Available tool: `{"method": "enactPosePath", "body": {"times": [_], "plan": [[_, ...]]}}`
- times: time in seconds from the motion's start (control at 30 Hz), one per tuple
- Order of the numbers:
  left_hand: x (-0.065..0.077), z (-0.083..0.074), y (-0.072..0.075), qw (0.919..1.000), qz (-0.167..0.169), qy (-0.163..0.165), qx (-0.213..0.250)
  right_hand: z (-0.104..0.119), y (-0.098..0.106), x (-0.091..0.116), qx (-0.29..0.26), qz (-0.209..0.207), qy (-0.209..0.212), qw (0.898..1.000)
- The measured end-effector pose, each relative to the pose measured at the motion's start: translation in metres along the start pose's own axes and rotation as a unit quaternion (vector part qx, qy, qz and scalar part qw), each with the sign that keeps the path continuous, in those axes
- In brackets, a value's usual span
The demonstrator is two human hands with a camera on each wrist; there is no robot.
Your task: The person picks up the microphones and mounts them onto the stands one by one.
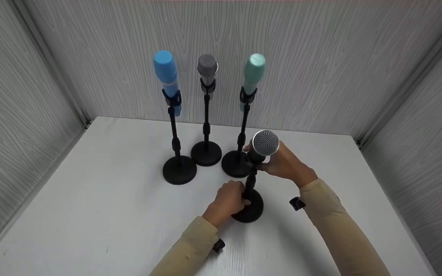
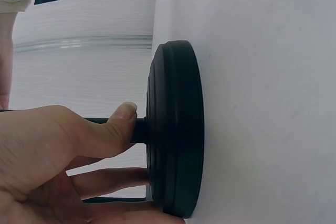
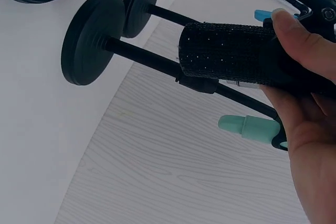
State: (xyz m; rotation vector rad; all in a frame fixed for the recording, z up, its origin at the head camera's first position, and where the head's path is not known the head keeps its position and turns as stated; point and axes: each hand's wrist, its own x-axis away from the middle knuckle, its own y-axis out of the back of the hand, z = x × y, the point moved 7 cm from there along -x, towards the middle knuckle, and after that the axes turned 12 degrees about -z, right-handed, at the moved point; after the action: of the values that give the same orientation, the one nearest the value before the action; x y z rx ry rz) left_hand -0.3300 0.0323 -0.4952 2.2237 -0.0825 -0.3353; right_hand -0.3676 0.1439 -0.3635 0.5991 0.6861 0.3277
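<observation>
Nearest me is a black microphone stand (image 1: 252, 210) with a silver-headed microphone (image 1: 266, 142) at its top. My left hand (image 1: 225, 201) grips the stand low down, its thumb (image 2: 124, 121) along the pole and fingers by the round base (image 2: 176, 129). The base stands at the white tabletop. My right hand (image 1: 285, 164) holds the microphone up by the clip. Its black, sparkly handle (image 3: 226, 51) shows in the right wrist view, with the thumb (image 3: 294, 38) across it; the other fingers are partly hidden behind.
Behind stand three more black stands, bearing a blue microphone (image 1: 165, 71), a grey mesh-headed microphone (image 1: 208, 66) and a mint-green microphone (image 1: 254, 71). The green one's base (image 1: 233, 165) is close to my right hand. Grey wood-grain panels (image 1: 320, 69) border the white table (image 1: 102, 191).
</observation>
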Motion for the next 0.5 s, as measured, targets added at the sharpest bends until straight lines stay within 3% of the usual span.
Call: {"method": "enactPosePath", "body": {"times": [0.3, 0.5], "plan": [[0.0026, -0.0033, -0.0003, 1.0, -0.004, -0.008, -0.001, 0.0054, -0.0004, -0.0032, -0.039, 0.02, 0.011, 0.999], [0.0023, -0.0027, 0.0005, 0.9999, -0.002, -0.005, -0.012, 0.0059, 0.0008, -0.0016, -0.01, 0.019, 0.019, 1.0]]}}
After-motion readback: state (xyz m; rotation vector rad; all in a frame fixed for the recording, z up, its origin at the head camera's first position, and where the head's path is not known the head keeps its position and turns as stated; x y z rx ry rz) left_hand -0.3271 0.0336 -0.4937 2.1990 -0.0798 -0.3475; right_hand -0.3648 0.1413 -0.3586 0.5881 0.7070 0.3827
